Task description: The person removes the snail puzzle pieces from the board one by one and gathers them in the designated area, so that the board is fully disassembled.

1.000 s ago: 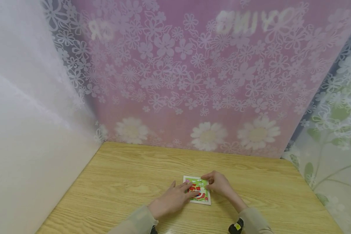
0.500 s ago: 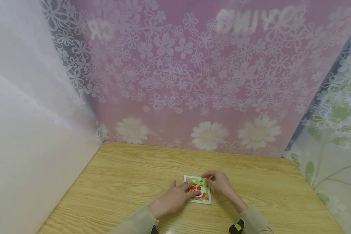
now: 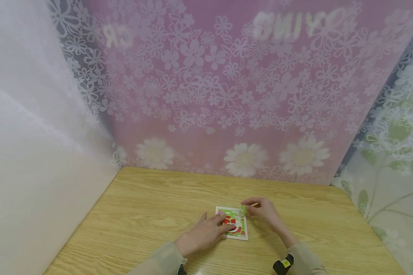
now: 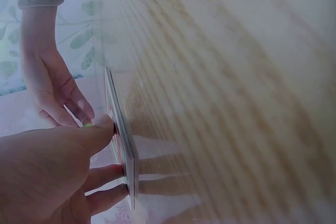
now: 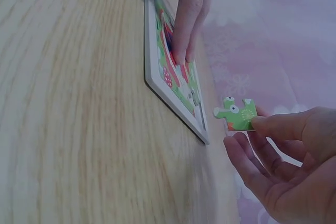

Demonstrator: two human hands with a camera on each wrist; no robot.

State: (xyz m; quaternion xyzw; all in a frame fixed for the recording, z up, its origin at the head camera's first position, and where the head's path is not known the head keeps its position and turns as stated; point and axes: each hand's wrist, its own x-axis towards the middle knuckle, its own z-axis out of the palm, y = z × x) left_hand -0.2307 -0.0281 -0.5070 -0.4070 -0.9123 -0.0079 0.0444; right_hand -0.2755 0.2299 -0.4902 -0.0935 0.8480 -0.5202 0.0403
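A small square jigsaw puzzle [image 3: 240,238] with a white border and a green and red picture lies flat on the table. My left hand [image 3: 204,233] rests on its left part, fingers extended across the picture and hiding some of it. Off the upper right corner, my right hand [image 3: 265,214] pinches a green puzzle piece [image 5: 240,116] between thumb and fingers. That piece carries white eye shapes and is lifted clear of the board in the right wrist view. The left wrist view shows the left fingertips [image 4: 126,188] touching the board's face.
The wood-grain table [image 3: 151,206] surrounds the puzzle on all sides. A pink flowered curtain [image 3: 206,114] stands along the far edge, a white wall [image 3: 38,152] at the left, and a leaf-patterned curtain [image 3: 392,172] at the right.
The right hand has drawn up and to the right from the board's top right corner, taking the green puzzle piece out with it. The left hand has stayed in place.
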